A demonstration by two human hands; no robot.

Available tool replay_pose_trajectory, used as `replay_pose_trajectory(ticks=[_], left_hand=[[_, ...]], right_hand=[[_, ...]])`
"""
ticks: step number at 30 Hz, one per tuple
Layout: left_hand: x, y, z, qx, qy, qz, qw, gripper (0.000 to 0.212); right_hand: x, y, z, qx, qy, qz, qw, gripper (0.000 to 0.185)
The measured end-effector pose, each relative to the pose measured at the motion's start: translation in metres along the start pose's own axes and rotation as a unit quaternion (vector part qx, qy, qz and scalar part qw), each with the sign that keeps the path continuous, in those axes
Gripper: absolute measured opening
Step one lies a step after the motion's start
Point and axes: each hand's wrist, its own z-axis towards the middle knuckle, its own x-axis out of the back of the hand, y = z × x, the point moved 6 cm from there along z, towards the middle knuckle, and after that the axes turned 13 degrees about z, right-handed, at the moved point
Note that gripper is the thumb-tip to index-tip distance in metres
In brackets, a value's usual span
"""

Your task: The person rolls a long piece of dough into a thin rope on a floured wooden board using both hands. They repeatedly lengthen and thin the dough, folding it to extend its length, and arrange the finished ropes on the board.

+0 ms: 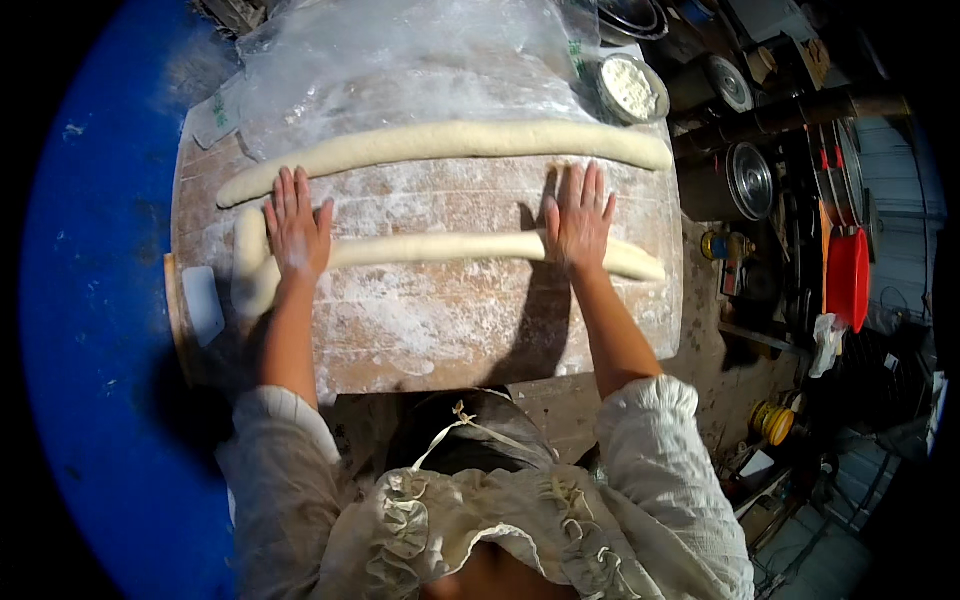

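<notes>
Two long ropes of pale dough lie across a floured wooden board [420, 322]. My left hand [298, 229] rests palm down on the left part of the nearer dough rope [442, 247], fingers pointing away from me. At its left end this rope bends back on itself. My right hand [582, 221] lies flat on the same rope towards its right end, fingers slightly apart. Beyond my hands the thicker farther rope [465, 140] runs nearly the board's width; my left fingertips reach its near edge.
Clear plastic sheeting [390, 60] covers the board's far side. A bowl of flour [631, 88] stands at the far right corner. A white plastic scraper [202, 304] lies at the left edge. Lidded pots [748, 180] and a red basin [847, 279] are at the right.
</notes>
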Motion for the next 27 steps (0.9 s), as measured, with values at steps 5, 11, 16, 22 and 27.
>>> replay_pose_trajectory(ticks=[5,11,16,22,27], left_hand=[[0.012,0.0,-0.082,-0.116,-0.068,-0.006,0.991,0.065],[0.04,-0.006,-0.149,-0.069,-0.143,-0.033,0.987,0.07],[-0.021,-0.036,-0.001,0.009,0.034,0.025,0.999,0.07],[-0.027,-0.023,-0.015,-0.038,-0.01,0.05,0.998,0.061],[0.054,-0.031,-0.103,-0.147,-0.182,-0.081,0.969,0.058]], right_hand=[[0.029,0.009,-0.088,0.049,-0.117,0.008,0.992,0.069],[0.057,0.04,-0.168,-0.018,-0.164,0.041,0.986,0.073],[0.023,0.093,-0.023,-0.014,-0.038,-0.041,0.998,0.068],[0.025,0.098,0.003,0.02,0.006,-0.048,0.999,0.063],[0.068,0.069,-0.106,0.077,-0.101,0.015,0.992,0.054]])
